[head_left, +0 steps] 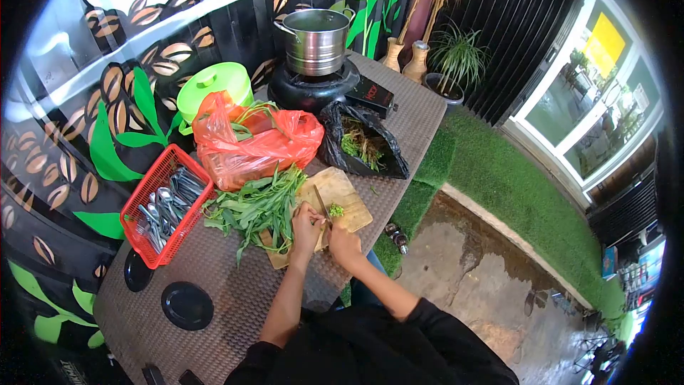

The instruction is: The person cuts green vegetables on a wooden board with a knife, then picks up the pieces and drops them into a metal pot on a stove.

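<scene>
A wooden cutting board (353,197) lies on the table, with a small heap of chopped green pieces (335,210) on it. My right hand (345,245) is closed on a knife (320,199), its blade pointing away from me across the board beside the heap. Close by on the left, my left hand (306,226) is closed, fingertips near the blade; what it pinches is too small to make out. A pile of long leafy greens (258,205) spreads left of my left hand, partly over the board.
Behind the greens sit a red plastic bag (260,144) and a black bag (385,151) holding rooted greens. A steel pot (317,53) stands on a black stove (303,93). Left are a red cutlery basket (171,224), a green lidded container (214,93) and black plates (187,306).
</scene>
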The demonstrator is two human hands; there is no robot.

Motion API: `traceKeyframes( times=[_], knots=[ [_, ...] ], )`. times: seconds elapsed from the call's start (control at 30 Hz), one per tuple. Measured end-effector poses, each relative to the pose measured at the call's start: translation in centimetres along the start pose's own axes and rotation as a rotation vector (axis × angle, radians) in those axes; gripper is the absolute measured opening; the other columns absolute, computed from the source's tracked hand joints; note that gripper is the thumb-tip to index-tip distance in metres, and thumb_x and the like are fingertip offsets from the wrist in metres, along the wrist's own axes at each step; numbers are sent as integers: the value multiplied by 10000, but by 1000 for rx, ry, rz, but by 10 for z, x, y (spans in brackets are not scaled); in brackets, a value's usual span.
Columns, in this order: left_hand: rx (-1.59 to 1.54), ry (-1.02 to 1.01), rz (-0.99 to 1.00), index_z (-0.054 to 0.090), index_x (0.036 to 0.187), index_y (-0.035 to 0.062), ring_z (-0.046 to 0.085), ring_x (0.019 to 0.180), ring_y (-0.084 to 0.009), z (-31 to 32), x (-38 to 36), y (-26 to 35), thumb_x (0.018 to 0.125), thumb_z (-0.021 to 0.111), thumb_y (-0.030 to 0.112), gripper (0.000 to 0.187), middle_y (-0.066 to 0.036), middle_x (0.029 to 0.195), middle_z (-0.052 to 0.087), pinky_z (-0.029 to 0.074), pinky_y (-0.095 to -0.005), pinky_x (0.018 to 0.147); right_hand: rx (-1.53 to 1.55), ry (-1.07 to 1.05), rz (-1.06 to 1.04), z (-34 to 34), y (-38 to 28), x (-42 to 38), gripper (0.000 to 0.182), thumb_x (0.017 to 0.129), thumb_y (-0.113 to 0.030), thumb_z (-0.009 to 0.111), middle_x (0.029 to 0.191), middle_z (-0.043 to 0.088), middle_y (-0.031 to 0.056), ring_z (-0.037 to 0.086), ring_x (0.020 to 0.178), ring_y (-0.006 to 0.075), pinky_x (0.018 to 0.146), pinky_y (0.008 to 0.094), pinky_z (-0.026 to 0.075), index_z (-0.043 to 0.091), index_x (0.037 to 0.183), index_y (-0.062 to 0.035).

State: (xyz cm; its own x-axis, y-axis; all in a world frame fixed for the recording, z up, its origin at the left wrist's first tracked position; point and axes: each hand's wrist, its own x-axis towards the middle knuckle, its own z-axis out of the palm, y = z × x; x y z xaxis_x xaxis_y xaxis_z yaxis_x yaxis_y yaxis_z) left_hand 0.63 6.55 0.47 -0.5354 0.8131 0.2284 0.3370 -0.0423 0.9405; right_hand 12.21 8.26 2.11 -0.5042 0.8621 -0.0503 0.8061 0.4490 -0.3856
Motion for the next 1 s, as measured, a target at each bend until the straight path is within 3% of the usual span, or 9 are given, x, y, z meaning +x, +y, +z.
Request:
traceKeyframes(
  times=[0.33,0.43,0.5,0.6,0.7,0.8,0.9,1.0],
  knots=[
    [169,47,108,426,786,-1,630,701,-274,-2,-1,-4,662,640,-136,282,-137,731,527,470,-363,618,-27,2,15,2,-8,-6,251,915,-243,425,684,637,195,653,635,351,552,450,528,445,959,3],
    [164,68,75,437,792,-2,661,683,-226,1,-1,-1,649,637,-152,288,-131,794,537,490,-303,589,-32,20,21,13,-6,0,240,912,-232,424,678,636,194,653,628,347,546,449,528,447,958,2],
    [222,55,66,436,763,5,580,735,-288,-1,-1,-1,671,647,-109,256,-120,728,527,453,-365,605,-16,41,8,13,-3,4,237,910,-226,425,679,637,196,653,624,346,537,446,527,445,962,4],
    [61,53,16,445,760,5,548,731,-289,-5,-4,4,677,646,-95,239,-116,722,522,435,-385,618,-41,80,-61,-2,-8,4,194,882,-192,449,635,637,174,661,612,329,528,416,536,439,931,-5],
    [266,54,183,458,772,-12,624,660,-264,-7,-5,-2,660,620,-137,233,-140,718,547,462,-342,588,1,93,22,-3,-15,-13,231,907,-223,431,673,633,204,649,608,348,512,431,525,435,960,2],
    [256,20,177,477,762,-12,607,670,-269,-8,-6,0,672,617,-123,200,-147,731,551,458,-348,592,-19,26,33,12,-9,-2,241,910,-225,429,683,632,211,647,634,367,541,444,527,431,967,9],
    [218,51,172,477,755,-13,594,668,-266,-7,-8,5,675,613,-119,190,-148,716,550,458,-356,594,1,72,-40,7,-7,2,217,882,-200,446,656,639,184,660,631,336,551,431,536,431,957,3],
    [221,38,170,462,752,-10,534,712,-294,-8,-7,3,702,604,-99,175,-132,719,503,425,-397,618,26,59,31,5,-13,-10,255,918,-243,429,692,635,209,649,648,366,555,450,526,428,959,9]
  ],
)
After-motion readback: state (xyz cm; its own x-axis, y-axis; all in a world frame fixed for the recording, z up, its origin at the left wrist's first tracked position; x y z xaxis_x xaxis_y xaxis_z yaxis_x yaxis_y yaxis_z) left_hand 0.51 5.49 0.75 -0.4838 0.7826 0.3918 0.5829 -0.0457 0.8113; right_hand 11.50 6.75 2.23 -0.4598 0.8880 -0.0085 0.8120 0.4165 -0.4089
